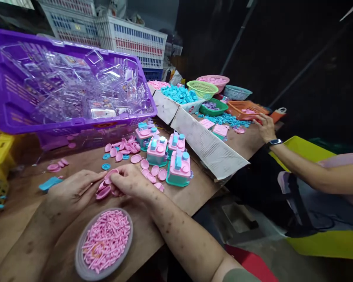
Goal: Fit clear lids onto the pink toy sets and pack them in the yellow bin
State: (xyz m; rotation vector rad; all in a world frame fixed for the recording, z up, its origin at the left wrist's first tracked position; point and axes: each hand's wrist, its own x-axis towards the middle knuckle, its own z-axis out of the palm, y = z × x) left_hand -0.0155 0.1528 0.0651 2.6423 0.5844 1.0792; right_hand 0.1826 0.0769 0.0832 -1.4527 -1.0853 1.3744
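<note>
My left hand (pixel 72 192) and my right hand (pixel 131 180) meet above the brown table, fingers closed around small pink oval pieces (pixel 111 175). A round tub (pixel 80 256) full of small pink sticks stands just in front of them. Behind my right hand lie loose pink oval pieces (pixel 155 170), a pink pile (pixel 130 145) and a few blue discs (pixel 106 166). Several small pink and teal toy sets (pixel 179 167) with blue parts on top stand to the right. Left of my left hand is a flat blue piece (pixel 49 183).
A purple crate (pixel 76 127) of clear plastic cases stands at the back left, a yellow crate (pixel 0 172) at the left edge. A cardboard strip (pixel 208 145) divides off baskets and blue parts (pixel 179 94). A co-worker's hand (pixel 266 127) rests near an orange basket (pixel 242 115).
</note>
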